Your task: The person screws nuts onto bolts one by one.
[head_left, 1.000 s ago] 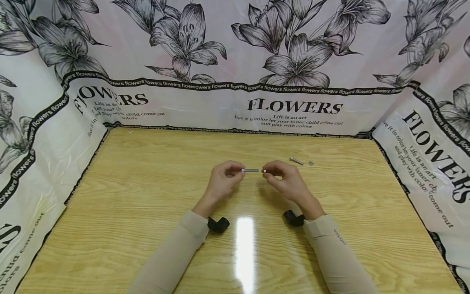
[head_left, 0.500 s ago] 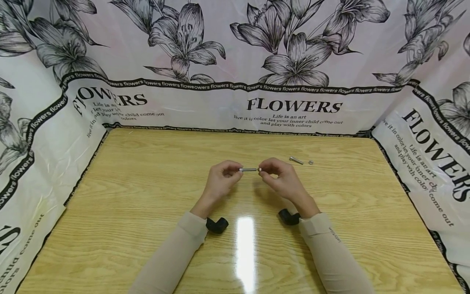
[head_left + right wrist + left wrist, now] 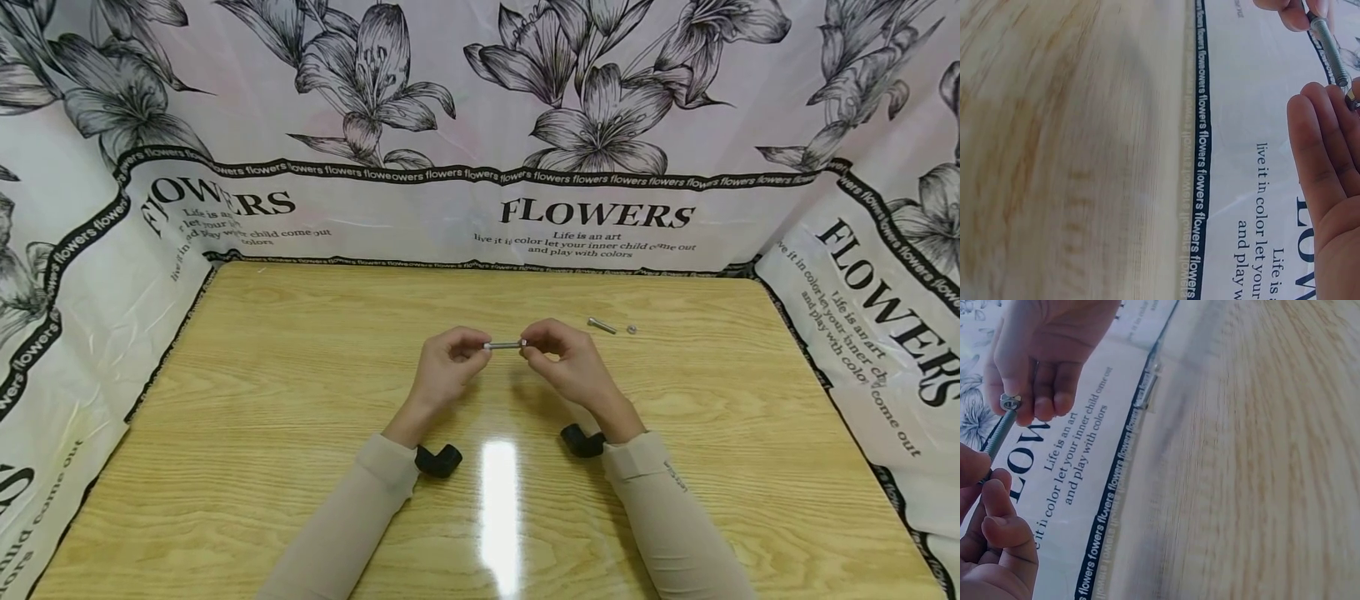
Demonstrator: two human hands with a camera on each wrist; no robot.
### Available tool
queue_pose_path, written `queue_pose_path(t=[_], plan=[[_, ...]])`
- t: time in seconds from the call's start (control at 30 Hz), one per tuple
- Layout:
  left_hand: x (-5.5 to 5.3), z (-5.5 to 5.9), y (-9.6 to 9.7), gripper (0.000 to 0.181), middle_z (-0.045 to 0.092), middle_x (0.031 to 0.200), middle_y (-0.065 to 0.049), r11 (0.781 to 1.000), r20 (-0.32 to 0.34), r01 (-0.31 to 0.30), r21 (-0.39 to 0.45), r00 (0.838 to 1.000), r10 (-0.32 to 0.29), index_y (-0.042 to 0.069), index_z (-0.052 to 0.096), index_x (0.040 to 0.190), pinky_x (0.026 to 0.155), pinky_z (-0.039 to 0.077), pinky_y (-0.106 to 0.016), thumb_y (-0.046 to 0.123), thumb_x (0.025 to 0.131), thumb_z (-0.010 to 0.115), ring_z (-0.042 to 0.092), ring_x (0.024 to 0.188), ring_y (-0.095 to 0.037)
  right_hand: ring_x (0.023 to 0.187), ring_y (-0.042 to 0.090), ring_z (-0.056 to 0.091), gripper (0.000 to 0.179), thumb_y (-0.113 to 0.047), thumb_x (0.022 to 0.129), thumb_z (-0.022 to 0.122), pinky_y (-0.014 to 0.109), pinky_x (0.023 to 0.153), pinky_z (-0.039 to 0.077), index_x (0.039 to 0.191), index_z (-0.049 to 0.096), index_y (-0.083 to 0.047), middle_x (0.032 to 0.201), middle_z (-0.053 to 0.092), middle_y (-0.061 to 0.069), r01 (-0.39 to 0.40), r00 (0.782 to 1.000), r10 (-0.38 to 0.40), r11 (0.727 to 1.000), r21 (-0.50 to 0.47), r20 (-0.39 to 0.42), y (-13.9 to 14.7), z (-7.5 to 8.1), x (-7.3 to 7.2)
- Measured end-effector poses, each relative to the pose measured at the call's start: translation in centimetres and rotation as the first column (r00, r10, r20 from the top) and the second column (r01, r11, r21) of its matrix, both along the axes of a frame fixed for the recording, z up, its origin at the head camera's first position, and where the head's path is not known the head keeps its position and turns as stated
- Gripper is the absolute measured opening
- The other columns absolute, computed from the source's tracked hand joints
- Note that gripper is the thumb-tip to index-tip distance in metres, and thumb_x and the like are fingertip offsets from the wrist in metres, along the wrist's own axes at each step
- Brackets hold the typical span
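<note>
Above the middle of the table, my left hand (image 3: 444, 372) pinches a silver bolt (image 3: 504, 345) at its head end, the shank level and pointing right. Facing it, my right hand (image 3: 573, 367) pinches a small metal nut (image 3: 1010, 402) between thumb and forefinger. In the left wrist view the nut is right at the tip of the bolt's thread (image 3: 1000, 435). Whether the thread has entered the nut I cannot tell. The right wrist view has the nut (image 3: 1352, 99) partly cut off at the edge, close to the bolt's end (image 3: 1331, 52).
A second bolt (image 3: 602, 326) and a second nut (image 3: 632, 329) lie on the wooden table (image 3: 315, 333) behind my right hand. Flower-printed sheeting (image 3: 405, 217) encloses the table at the back and sides. Black wrist mounts (image 3: 438, 461) stick out from both sleeves.
The right hand has moved left with the nut, closing the gap to the bolt's tip. The left hand keeps its pinch on the bolt and has shifted slightly left in view.
</note>
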State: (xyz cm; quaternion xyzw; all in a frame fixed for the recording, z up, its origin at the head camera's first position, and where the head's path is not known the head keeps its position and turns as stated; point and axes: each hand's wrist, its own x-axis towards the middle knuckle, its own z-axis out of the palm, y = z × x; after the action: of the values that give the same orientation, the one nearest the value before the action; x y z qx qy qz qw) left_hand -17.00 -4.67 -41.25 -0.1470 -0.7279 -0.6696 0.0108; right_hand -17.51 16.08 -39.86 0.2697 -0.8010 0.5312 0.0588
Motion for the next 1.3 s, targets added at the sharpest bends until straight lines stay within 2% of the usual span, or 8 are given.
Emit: queue_pose_path(t=[0.23,0.4,0.53,0.83,1.07,1.3], plan=[[-1.2,-3.0,-0.1,0.016,0.066,0.094,-0.02,1.0,-0.02,-0.007,0.021,1.0,0.007,-0.007,0.068,0.102,0.061,0.046,-0.02,0.0,0.088,0.067,0.058,0.073,-0.02,0.083,0.035,0.065,0.014,0.011,0.087,0.059,0.04,0.078,0.054,0.1,0.061,0.01,0.092,0.066,0.019,-0.002,1.0,0.002,1.0,-0.012,0.019,-0.2,0.0,0.1],[-1.1,-3.2,0.0,0.014,0.067,0.091,-0.012,0.999,-0.042,-0.015,0.036,0.999,0.016,-0.002,0.07,0.1,0.061,0.048,-0.022,0.004,0.087,0.068,0.059,0.072,-0.016,0.084,0.037,0.064,0.014,0.011,0.088,0.059,0.043,0.078,0.054,0.102,0.06,0.01,0.094,0.065,0.023,-0.02,1.0,0.02,1.0,-0.023,0.008,-0.2,-0.1,0.2],[-1.0,-3.1,-0.1,0.013,0.067,0.091,-0.009,0.999,-0.048,-0.014,0.043,0.999,0.016,0.0,0.07,0.099,0.061,0.049,-0.023,0.005,0.087,0.068,0.06,0.073,-0.016,0.086,0.039,0.064,0.014,0.011,0.088,0.058,0.045,0.078,0.053,0.103,0.06,0.011,0.095,0.064,0.024,-0.037,0.999,0.037,0.998,-0.05,0.017,-0.2,-0.1,0.2],[-0.9,-2.7,0.0,0.014,0.067,0.093,-0.016,0.998,-0.023,-0.005,0.056,1.0,0.006,-0.002,0.07,0.1,0.063,0.049,-0.021,0.002,0.088,0.067,0.06,0.075,-0.016,0.087,0.036,0.065,0.014,0.01,0.089,0.057,0.04,0.078,0.054,0.103,0.06,0.009,0.096,0.065,0.022,-0.036,0.999,0.038,0.998,-0.054,0.034,-0.3,-0.1,0.3],[0.4,-0.1,-0.1,0.015,0.064,0.092,-0.023,0.999,-0.032,0.013,0.05,0.999,-0.011,-0.011,0.066,0.101,0.062,0.048,-0.02,-0.004,0.088,0.064,0.059,0.074,-0.016,0.09,0.036,0.064,0.015,0.01,0.09,0.056,0.041,0.079,0.053,0.104,0.06,0.008,0.098,0.065,0.022,-0.047,0.997,0.052,0.996,-0.075,0.058,-0.4,-0.4,0.3],[0.6,0.2,-0.2,0.016,0.065,0.094,-0.023,0.999,-0.01,0.014,0.049,1.0,-0.013,-0.01,0.066,0.102,0.064,0.048,-0.021,-0.003,0.088,0.064,0.059,0.075,-0.018,0.092,0.035,0.064,0.015,0.01,0.089,0.058,0.038,0.082,0.053,0.104,0.06,0.009,0.099,0.063,0.024,-0.05,0.994,0.061,0.992,-0.114,0.091,-0.5,-0.6,0.2]])
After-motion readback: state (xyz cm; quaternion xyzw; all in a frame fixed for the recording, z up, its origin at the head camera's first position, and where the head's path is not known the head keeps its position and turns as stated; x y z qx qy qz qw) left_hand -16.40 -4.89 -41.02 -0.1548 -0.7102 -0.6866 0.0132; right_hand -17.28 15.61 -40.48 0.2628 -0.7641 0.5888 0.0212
